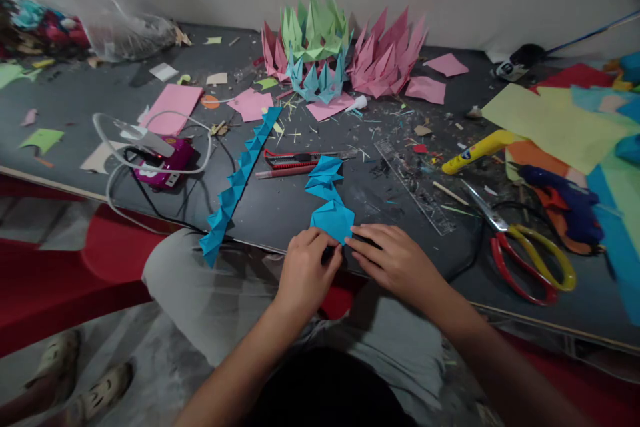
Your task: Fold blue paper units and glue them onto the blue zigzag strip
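A blue folded paper piece (332, 219) lies near the table's front edge, its pleated end stretching away from me. My left hand (311, 268) is closed on its near left edge, thumb and forefinger bent together. At the right corner of the same piece, my right hand (393, 255) touches the paper with fingertips, its fingers stretched out and its thumb hidden. Left of both hands, a long blue zigzag paper strip (241, 180) lies slanted, its near end over the table edge. Just beyond the piece are a red cutter knife (295, 159) and a reddish pen (283, 172).
Scissors (507, 230), a clear ruler (415, 187) and a yellow tube (475, 152) lie at right. Pink (387, 57) and green (317, 30) pointed paper shapes stand at the back. A purple device (165, 163) with cables sits left. Paper scraps are scattered about.
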